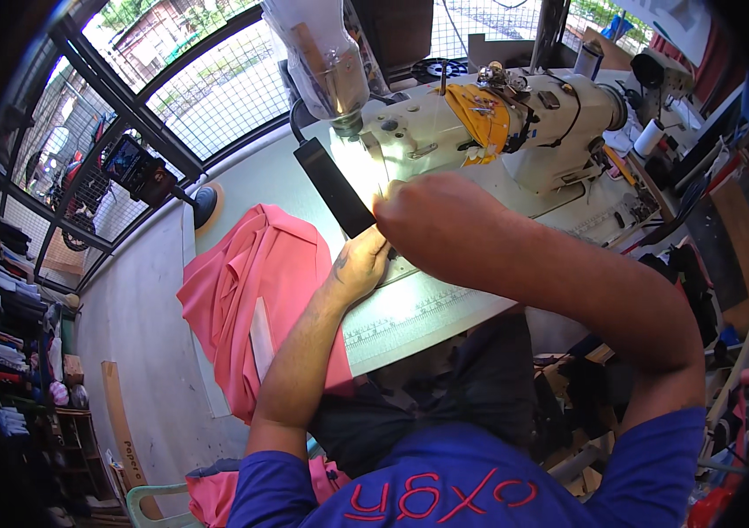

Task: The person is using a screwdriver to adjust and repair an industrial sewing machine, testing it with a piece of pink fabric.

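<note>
A cream sewing machine (423,132) stands on the worktable, its needle area lit by a glaring lamp (348,123). Just in front of the needle area my right hand (414,211) is curled closed, the back of it hiding its fingertips. My left hand (362,264) rests on the machine bed, fingers drawn together close below the right one. What either hand pinches is hidden. A long black rectangular block (334,187) slants down to the left hand. Pink cloth (264,264) lies in folds left of my left forearm, a pale strip (262,339) on it.
A yellow cloth stuck with pins (478,119) wraps the machine arm. A white thread cone (649,137) stands at the right. A phone on a stand (132,167) is at the left, before mesh windows. More pink cloth (216,497) hangs on a green chair (141,502).
</note>
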{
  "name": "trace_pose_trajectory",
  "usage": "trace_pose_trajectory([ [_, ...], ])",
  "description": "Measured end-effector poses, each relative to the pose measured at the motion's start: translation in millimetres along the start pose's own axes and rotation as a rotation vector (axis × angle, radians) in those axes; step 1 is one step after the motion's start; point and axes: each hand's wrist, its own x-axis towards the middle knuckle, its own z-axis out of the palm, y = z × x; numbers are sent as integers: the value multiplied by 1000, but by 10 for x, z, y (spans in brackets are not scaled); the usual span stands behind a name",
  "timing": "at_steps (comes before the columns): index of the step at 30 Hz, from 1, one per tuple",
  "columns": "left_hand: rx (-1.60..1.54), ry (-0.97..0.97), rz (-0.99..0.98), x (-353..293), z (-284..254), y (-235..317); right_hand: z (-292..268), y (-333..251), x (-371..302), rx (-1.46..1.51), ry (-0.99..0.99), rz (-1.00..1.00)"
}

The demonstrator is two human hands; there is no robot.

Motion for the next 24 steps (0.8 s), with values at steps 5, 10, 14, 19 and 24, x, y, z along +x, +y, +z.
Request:
trace_pose_trajectory([
  [5,-35,1,-59,-22,-18,16,10,3,-14,-17,15,-18],
  [10,1,7,-62,-50,7,-59,33,13,-39,-28,55,-41],
  [14,-25,4,-55,-11,12,3,23,5,-38,-9,45,-8],
  [19,10,26,37,-38,3,-61,23,-51,0,-150,5,11],
  [24,-8,20,30,-7,4,2,25,-5,-30,-124,57,-4],
])
